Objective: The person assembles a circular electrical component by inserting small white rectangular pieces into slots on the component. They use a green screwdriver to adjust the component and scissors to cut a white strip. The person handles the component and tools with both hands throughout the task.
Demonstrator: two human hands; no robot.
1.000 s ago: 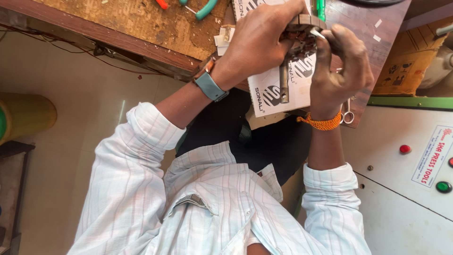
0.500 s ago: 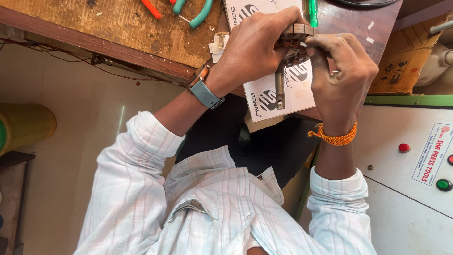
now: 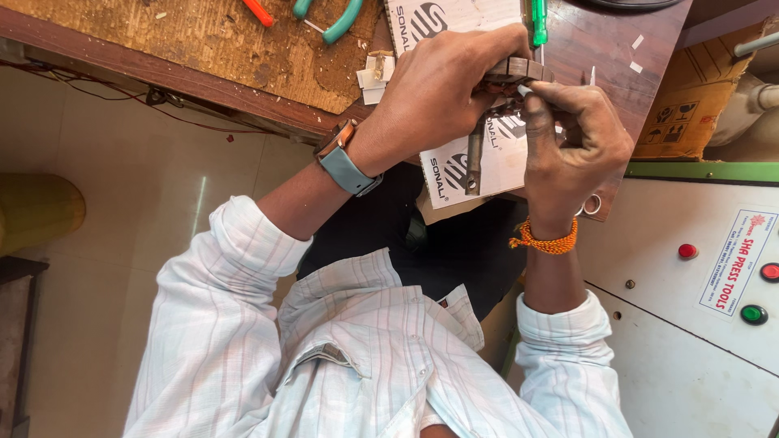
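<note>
- Over the white printed carton (image 3: 454, 89), both hands meet on one part.
- Left hand (image 3: 442, 93) clamps a brown metal rotor (image 3: 511, 71); its steel shaft (image 3: 475, 154) hangs down across the carton's front.
- Right hand (image 3: 572, 142), smudged dark, fingers curled, pinches at the rotor's underside; what it pinches cannot be told.
- Green screwdriver (image 3: 537, 23) lies on the carton.
- Teal-handled pliers (image 3: 334, 18) left of the carton, on the wooden bench (image 3: 211, 40).
- Machine panel (image 3: 698, 268) right of the carton.
</note>
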